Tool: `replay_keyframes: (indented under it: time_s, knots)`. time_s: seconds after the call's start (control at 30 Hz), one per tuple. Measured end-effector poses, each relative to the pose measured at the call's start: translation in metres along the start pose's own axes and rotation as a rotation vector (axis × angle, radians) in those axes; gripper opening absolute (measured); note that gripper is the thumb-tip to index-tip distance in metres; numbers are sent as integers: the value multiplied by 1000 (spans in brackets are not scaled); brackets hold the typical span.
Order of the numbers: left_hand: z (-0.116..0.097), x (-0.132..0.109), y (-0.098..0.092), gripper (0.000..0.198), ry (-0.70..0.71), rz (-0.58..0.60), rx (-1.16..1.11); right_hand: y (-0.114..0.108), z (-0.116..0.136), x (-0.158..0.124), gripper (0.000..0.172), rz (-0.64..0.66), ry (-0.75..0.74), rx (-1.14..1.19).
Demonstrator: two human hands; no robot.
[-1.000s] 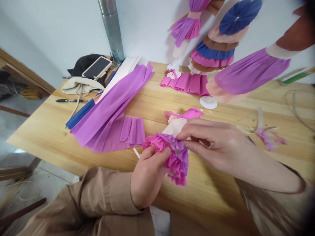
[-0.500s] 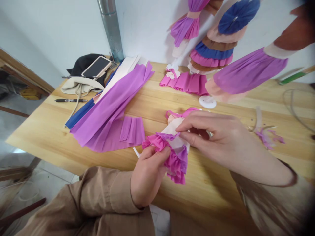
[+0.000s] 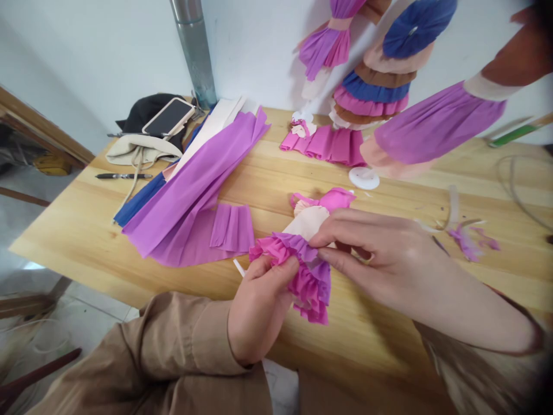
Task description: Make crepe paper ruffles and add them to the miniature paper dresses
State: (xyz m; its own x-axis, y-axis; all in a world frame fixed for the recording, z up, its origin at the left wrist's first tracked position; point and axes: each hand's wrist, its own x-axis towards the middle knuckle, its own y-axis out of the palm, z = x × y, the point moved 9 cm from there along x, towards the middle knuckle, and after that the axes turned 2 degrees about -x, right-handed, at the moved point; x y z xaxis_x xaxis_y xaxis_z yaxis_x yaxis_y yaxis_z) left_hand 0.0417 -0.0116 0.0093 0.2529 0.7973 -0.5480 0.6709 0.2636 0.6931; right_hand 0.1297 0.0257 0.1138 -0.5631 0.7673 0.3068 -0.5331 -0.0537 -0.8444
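Between my hands is a small ruffled paper dress (image 3: pixel 311 223), with a pink top, a pale bodice and a pink and purple ruffled skirt. My left hand (image 3: pixel 263 305) grips the skirt from the left, thumb pressed on the pink ruffle. Purple ruffle trim (image 3: pixel 297 244) runs across the waist, and my right hand (image 3: pixel 380 248) pinches its right end between thumb and fingertips. Part of the skirt is hidden behind my left fingers. Left of the dress lie a folded purple crepe paper sheet (image 3: pixel 185 190) and a short pleated purple piece (image 3: pixel 232 229).
Tall paper dresses (image 3: pixel 436 129) stand at the back right, beside a pleated pink strip (image 3: pixel 324 146) and a white disc (image 3: pixel 364 178). Purple scraps (image 3: pixel 469 242) lie right. A phone (image 3: pixel 169 117), drawstring pouch (image 3: pixel 140 149), pen (image 3: pixel 123 176) and metal bottle (image 3: pixel 196 57) are at the left.
My right hand has moved slightly down and right, laying the purple trim across the waist. More of the pink top and pale bodice now shows. My left hand stays almost still.
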Motion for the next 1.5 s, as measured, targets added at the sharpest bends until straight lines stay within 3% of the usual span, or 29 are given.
replay_keyframes:
  time_s: [0.5, 0.6, 0.8, 1.03, 1.13, 1.37, 1.5]
  knots:
    - [0, 2, 1, 6, -5, 77, -5, 0, -4, -25, 15, -17, 37, 16]
    - [1, 1, 3, 3, -23, 101, 27, -1, -12, -30, 15, -18, 144, 94]
    - [-5, 0, 15, 17, 66, 221, 107, 5, -25, -29, 44, -74, 431, 154]
    - [-1, 3, 4, 17, 23, 70, 107, 27, -38, -39, 26, -1, 613, 220]
    - [0, 3, 2, 19, 15, 51, 96, 25, -36, -41, 26, -4, 615, 271]
    - [0, 3, -3, 19, 0, -5, 158, 20, -22, -33, 25, -69, 525, 155]
    - [-1, 2, 0, 17, 10, 3, 171, 26, -30, -37, 24, -37, 596, 236]
